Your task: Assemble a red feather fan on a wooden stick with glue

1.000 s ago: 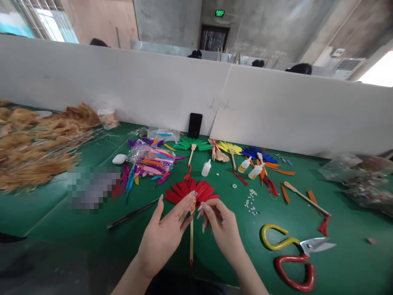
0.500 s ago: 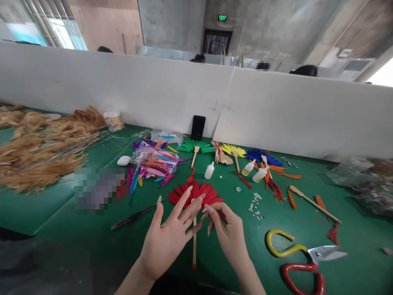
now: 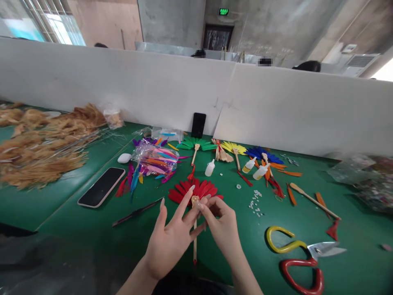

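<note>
A red feather fan [image 3: 207, 189] with a wooden handle lies on the green table, partly hidden by my hands. My left hand [image 3: 172, 233] is over its left side, fingers spread, palm up, holding nothing I can see. My right hand [image 3: 220, 221] has thumb and forefinger pinched together against my left fingers; whatever it may hold is too small to make out. Small white beads [image 3: 255, 201] are scattered to the right. Tweezers [image 3: 138, 212] lie to the left of my hands.
Large scissors [image 3: 296, 248] lie at the right front. Glue bottles [image 3: 210, 168], green [image 3: 197, 144], yellow [image 3: 235, 148] and blue [image 3: 266, 155] fans stand farther back. A phone [image 3: 102, 187], bagged feathers [image 3: 155, 159] and tan fibres [image 3: 46, 143] are on the left.
My right hand has moved left and slightly up, so its pinched fingertips now meet my left fingers near the fan's centre. My left hand stays spread. The phone at left now shows unblurred.
</note>
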A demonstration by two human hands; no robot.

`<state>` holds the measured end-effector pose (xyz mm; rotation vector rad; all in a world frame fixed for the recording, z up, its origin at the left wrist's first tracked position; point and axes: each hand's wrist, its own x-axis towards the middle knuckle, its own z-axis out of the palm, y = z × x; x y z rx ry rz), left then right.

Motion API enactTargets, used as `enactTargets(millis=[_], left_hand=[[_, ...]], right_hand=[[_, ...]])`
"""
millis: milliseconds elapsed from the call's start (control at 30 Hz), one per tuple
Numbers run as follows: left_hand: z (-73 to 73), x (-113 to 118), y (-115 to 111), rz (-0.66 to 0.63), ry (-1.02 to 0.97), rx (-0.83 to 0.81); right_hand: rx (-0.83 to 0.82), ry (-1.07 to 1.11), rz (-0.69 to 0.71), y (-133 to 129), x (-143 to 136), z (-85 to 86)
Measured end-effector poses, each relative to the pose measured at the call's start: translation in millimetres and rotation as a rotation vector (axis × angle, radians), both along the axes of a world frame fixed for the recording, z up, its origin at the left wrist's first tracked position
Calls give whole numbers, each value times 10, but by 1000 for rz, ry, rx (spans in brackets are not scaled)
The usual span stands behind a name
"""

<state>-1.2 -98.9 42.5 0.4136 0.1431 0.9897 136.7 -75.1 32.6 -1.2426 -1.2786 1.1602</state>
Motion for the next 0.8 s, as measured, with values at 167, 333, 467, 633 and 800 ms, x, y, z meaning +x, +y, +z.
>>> enactTargets(millis=[167, 333, 467, 633, 800], left_hand=[[-67, 7, 13, -48, -61, -19], [-106, -25, 40, -84, -98, -58], [-115, -34, 43, -60, -101, -72], [-136, -9, 31, -68, -101, -50], [-108, 36, 15, -70, -101, -34]], right_hand=[[0, 28, 76, 24, 28, 42], [25, -25, 119, 16, 79, 39], [18, -75, 67, 0, 47, 13], [14, -42, 42, -7, 6, 20], [47, -45, 9, -10, 31, 28]])
